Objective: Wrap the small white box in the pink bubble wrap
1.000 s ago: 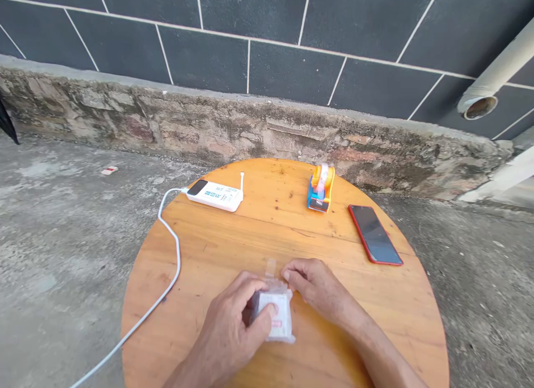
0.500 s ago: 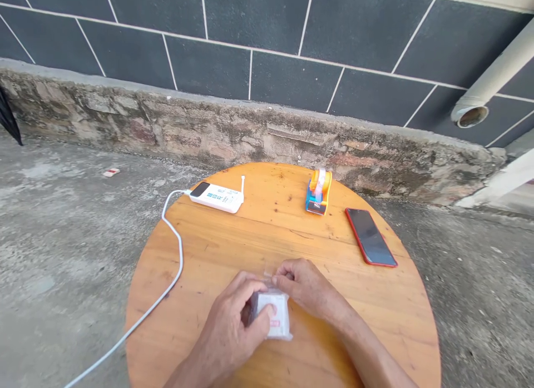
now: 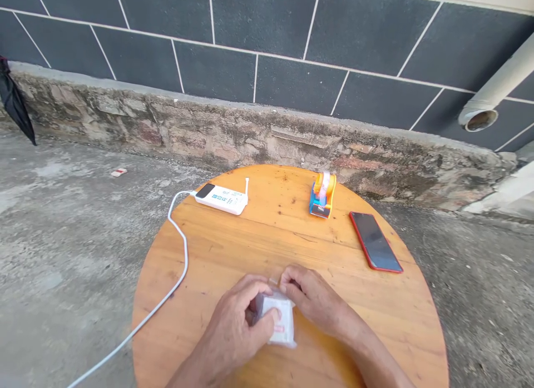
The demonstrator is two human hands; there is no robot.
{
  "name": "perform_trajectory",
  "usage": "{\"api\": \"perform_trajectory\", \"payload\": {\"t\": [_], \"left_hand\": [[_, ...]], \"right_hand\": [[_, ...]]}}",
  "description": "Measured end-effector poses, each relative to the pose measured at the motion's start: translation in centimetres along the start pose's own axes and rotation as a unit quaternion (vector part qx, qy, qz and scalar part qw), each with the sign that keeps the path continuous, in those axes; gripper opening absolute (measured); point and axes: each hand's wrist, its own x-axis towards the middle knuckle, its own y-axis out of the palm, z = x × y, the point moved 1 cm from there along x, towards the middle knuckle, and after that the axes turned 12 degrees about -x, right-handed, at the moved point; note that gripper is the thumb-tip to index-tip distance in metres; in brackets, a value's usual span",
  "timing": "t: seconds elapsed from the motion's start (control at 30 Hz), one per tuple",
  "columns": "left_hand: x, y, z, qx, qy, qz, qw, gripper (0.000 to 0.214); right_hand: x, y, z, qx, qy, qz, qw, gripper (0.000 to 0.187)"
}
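Note:
A small white box in a clear plastic bag [image 3: 282, 321] lies near the front of the round wooden table [image 3: 200, 299]. My left hand [image 3: 242, 316] grips it from the left, with the thumb across its top and the fingers along its far side. My right hand [image 3: 311, 293] is at the bag's far end, its thumb and forefinger pinched on the edge of the plastic. Red print shows on the box below my left thumb. The right fingertips partly hide the plastic they pinch.
A white power bank [image 3: 223, 200] with a white cable [image 3: 183, 238] lies at the back left. At the back right stands an orange and blue tape dispenser [image 3: 322, 196]. A red-edged phone [image 3: 375, 242] lies on the right. Behind the table runs a low stone ledge [image 3: 233, 132].
The whole view has shifted slightly, so everything sits a little further right and lower. Both hands keep their hold on the bagged box; my right hand has moved only slightly.

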Motion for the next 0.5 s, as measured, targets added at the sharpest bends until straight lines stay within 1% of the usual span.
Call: {"api": "perform_trajectory", "payload": {"t": [0.07,0.17,0.2,0.27,0.37,0.43,0.5], "left_hand": [[0.0,0.0,-0.1,-0.002,0.006,0.005,1.000,0.018],[-0.1,0.1,-0.1,0.002,0.015,0.004,1.000,0.017],[-0.1,0.1,-0.1,0.003,0.017,0.004,1.000,0.017],[-0.1,0.1,-0.1,0.006,0.019,0.002,1.000,0.016],[-0.1,0.2,-0.1,0.010,0.025,-0.004,1.000,0.016],[-0.1,0.2,-0.1,0.011,0.025,-0.006,1.000,0.016],[-0.2,0.2,-0.1,0.011,0.022,-0.008,1.000,0.016]], "right_hand": [[0.0,0.1,-0.3,0.041,0.001,0.004,0.999,0.014],[0.0,0.4,-0.8,0.148,0.008,0.014,0.989,0.007],[0.1,0.4,-0.9,0.187,0.013,0.018,0.982,0.013],[0.3,0.5,-1.0,0.255,0.030,0.027,0.966,0.030],[0.7,0.7,-0.7,0.321,0.056,0.029,0.945,0.053],[1.0,0.8,-0.5,0.339,0.068,0.018,0.938,0.061],[1.4,1.0,-0.3,0.344,0.076,0.004,0.936,0.063]]}}
